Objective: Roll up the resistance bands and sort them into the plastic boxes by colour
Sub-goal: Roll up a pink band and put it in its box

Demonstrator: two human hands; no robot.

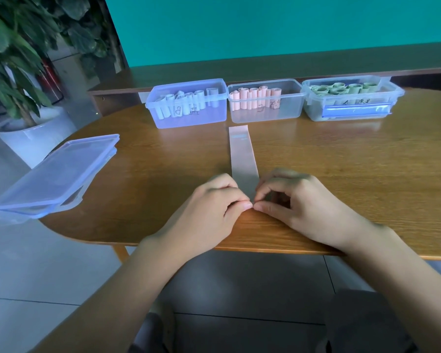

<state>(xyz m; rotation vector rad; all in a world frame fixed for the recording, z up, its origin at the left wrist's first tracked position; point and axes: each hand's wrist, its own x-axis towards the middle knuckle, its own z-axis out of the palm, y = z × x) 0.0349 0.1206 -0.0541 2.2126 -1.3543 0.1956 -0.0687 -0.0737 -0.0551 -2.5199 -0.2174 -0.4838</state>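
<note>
**A:** So, where were we with the pink band (242,154)? We had it lying flat on the table (341,161), running straight away from us, far end just short of the middle box (266,100).

**B:** Yep, and we had both hands on the near end. Our left hand (214,202) and right hand (298,200) sat side by side with the thumb tips almost touching, and the fingers (224,183) of both were curled down, pinching that end of the band between them. We couldn't tell how much was rolled yet, since the hands hid it.

**A:** And the boxes?

**B:** Three in a row at the far edge of the table. We saw pale blue rolls in the left box (189,104), pink rolls in the middle one, and green rolls in the right box (351,98), which sat on something blue.

**A:** Lids?

**B:** We had the stack of clear lids (59,171) over at the left edge of the table, hanging off it a bit. A potted plant (13,59) stood on the floor behind them.
</note>
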